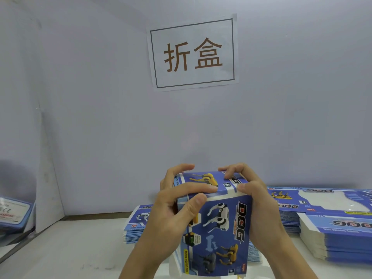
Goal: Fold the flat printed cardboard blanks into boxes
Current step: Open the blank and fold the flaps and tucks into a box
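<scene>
A blue printed cardboard box (pixel 221 234) with robot-dog pictures and "DOG" lettering stands upright in front of me, its top flap folded over. My left hand (pixel 177 206) grips its upper left corner, thumb on the front face and fingers over the top. My right hand (pixel 255 202) holds the upper right corner, fingers curled onto the top flap. A stack of flat blanks (pixel 134 224) lies behind the box on the white table (pixel 70 252).
A larger pile of flat blanks (pixel 332 224) spreads across the right side of the table. A white wall with a paper sign (pixel 193 53) rises close behind. At the far left edge another printed box (pixel 14 214) shows beside a panel.
</scene>
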Motion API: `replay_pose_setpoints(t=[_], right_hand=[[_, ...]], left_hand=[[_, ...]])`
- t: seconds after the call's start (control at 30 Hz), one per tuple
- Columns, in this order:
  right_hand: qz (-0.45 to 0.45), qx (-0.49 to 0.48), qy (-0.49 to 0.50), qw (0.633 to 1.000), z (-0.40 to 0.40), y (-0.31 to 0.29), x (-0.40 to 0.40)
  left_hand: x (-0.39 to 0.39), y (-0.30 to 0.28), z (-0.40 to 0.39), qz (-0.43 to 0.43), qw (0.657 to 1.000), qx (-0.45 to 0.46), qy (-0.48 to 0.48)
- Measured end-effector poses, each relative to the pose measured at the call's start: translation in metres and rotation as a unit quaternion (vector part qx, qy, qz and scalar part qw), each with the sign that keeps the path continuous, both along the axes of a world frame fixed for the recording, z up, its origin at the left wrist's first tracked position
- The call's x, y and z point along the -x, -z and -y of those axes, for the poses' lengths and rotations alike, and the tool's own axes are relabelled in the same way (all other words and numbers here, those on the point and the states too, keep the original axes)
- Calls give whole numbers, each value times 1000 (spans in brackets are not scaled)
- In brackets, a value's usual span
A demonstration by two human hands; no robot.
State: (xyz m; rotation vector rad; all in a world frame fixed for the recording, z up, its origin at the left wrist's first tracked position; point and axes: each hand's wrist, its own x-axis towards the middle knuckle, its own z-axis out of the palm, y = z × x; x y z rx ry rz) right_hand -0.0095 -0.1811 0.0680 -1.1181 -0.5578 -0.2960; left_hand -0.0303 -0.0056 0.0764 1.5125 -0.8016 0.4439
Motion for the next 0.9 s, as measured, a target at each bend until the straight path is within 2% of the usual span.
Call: replay_pose_setpoints(t=[0.17, 0.4, 0.67, 0.83, 0.9], right_hand=[[33, 15, -15, 999, -2, 3, 2], [94, 95, 70, 989, -7, -2, 4], [64, 95, 66, 991, -4, 1, 1], [82, 94, 125, 984, -12, -2, 3], [84, 65, 154, 982, -15, -6, 5]], left_hand=[[-6, 4, -2, -18, 999, 32, -1], [-14, 4, -9, 32, 997, 41, -65], [-14, 5, -12, 15, 998, 21, -57], [-16, 2, -10, 29, 995, 47, -87], [-21, 1, -20, 57, 984, 70, -155]])
